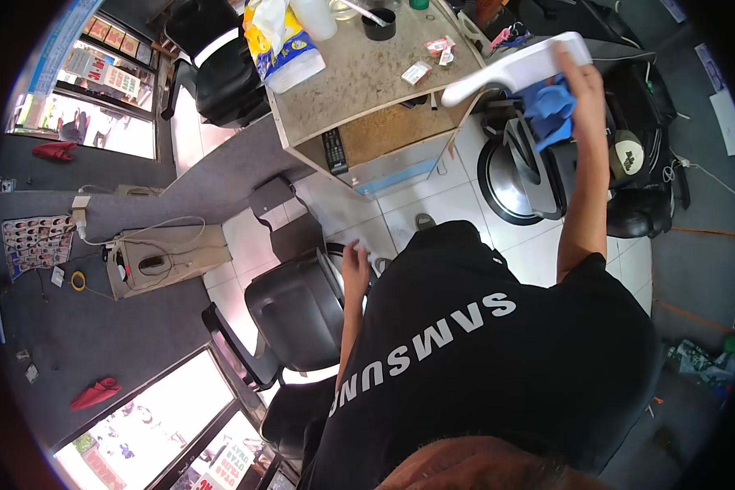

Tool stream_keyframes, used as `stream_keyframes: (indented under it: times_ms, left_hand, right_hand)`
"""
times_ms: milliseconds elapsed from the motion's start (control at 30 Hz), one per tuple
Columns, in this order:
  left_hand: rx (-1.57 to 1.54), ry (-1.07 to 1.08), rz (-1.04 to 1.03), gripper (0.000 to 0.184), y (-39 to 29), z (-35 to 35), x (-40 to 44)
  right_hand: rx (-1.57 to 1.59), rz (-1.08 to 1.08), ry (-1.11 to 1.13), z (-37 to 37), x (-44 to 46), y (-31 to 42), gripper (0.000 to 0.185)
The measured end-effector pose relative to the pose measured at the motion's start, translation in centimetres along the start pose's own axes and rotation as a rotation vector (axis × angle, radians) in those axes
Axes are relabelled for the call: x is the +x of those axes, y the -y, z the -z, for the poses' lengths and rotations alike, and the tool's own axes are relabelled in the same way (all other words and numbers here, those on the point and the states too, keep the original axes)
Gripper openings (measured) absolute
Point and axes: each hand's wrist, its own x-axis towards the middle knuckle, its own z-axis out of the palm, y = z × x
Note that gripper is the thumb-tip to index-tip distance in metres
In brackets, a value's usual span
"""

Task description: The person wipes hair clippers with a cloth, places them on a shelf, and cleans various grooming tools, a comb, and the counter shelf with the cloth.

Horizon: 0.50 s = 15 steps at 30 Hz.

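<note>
My right hand (581,91) reaches forward, its fingers bent over the wide end of a long white piece (514,69) with a rounded, narrower end; its exact kind is unclear. A bunched blue cloth (550,110) hangs at the palm of that hand, beside the white piece. Below them is a black chair with a round chrome base (506,184). My left hand (354,263) hangs low with loosely parted fingers and nothing visible in it, near the black padded chair (296,306).
A worn desk (359,82) ahead carries a tissue pack (290,53), a black cup (379,26) and small boxes (416,73). A remote control (334,152) lies in its open compartment. Another black chair (216,73) stands at the left, with cables on the wall shelf (167,261).
</note>
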Motion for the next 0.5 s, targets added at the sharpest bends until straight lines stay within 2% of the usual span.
stream_keyframes:
  times_ms: [67,100,200,267,300,333,367,400,467,500]
  left_hand:
    - [-0.18,0.028,-0.077,0.041,-8.7,-0.7,-0.4]
    - [-0.229,0.054,-0.132,0.043,-11.9,-0.9,-0.3]
    - [-0.347,0.146,-0.326,0.046,-19.9,-1.1,-0.7]
    - [-0.215,0.284,-0.317,0.042,-21.9,-0.7,-0.6]
    - [-0.221,0.413,-0.241,0.035,-23.1,-0.5,-0.9]
    - [-0.288,0.36,-0.178,0.031,-22.7,-0.4,-1.0]
    - [-0.353,0.308,-0.118,0.028,-22.2,-0.3,-1.0]
    - [-0.417,0.258,-0.061,0.026,-21.7,-0.2,-0.9]
    - [-0.548,0.131,-0.034,0.02,-20.3,0.4,-0.6]
    - [-0.569,0.087,-0.033,0.019,-19.4,0.9,-0.5]
  right_hand:
    - [-0.152,-0.12,0.25,-3.0,-2.6,-0.4,0.04]
    - [-0.126,-0.197,0.416,-5.1,-4.6,0.1,0.042]
    - [-0.159,-0.187,0.815,-10.1,-7.8,-3.8,0.045]
    - [-0.078,-0.251,0.965,-13.1,-9.9,-5.6,0.048]
    - [-0.025,-0.358,0.963,-14.2,-10.7,-6.5,0.049]
    - [0.024,-0.459,0.958,-15.1,-11.3,-7.4,0.05]
    - [0.257,-0.522,0.905,-16.1,-11.9,-8.5,0.052]
    - [0.314,-0.737,0.902,-16.3,-11.9,-9.8,0.052]
    - [0.397,-0.938,0.803,-16.8,-12.6,-12.6,0.05]
    - [0.461,-0.934,0.82,-16.6,-12.7,-13.9,0.045]
